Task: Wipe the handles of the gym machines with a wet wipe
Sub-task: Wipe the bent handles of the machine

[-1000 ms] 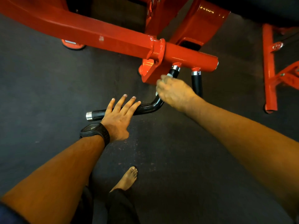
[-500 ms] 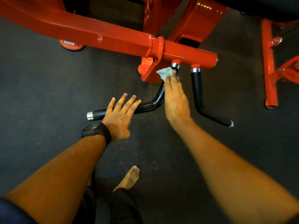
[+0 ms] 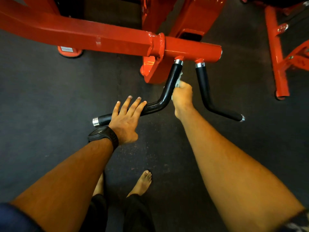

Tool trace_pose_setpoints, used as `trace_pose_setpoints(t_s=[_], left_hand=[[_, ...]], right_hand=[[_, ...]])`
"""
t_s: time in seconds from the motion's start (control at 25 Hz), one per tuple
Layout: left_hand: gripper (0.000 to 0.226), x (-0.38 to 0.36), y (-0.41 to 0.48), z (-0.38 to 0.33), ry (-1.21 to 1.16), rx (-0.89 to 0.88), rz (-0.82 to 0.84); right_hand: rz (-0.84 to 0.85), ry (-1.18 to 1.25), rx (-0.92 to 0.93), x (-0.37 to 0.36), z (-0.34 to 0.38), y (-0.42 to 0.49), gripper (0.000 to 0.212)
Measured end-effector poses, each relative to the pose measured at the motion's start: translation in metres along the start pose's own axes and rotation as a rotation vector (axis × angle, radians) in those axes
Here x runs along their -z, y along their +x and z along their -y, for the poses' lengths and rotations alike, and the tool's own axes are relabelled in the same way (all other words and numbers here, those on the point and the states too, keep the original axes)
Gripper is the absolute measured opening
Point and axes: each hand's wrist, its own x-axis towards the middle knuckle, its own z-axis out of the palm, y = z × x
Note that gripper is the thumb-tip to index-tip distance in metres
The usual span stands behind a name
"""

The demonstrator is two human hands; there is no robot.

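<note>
The right hand (image 3: 182, 96) was bunched around a pale crumpled wet wipe (image 3: 179, 79), pressing it to the upright run of the black rubber-sleeved bent handle (image 3: 172, 77) just beside its knuckles. The left hand (image 3: 127, 119) lay flat, fingers straight, on that handle's lower run. The wipe looked limp and light, best held wadded; the handle looked rigid and glossy, likely slick once damp. A second black handle (image 3: 204, 87) stood untouched on the right hand's far side.

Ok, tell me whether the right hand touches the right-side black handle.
Apart. The head view shows dark floor between the right hand and the right-side black handle.
</note>
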Motion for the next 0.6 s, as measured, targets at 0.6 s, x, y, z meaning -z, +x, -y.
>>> trace_pose_setpoints(t_s=[0.6], left_hand=[[0.111, 0.000, -0.002, 0.003, -0.080, -0.006, -0.003]], right_hand=[[-0.270, 0.051, 0.164, 0.000, -0.032, -0.090, 0.034]])
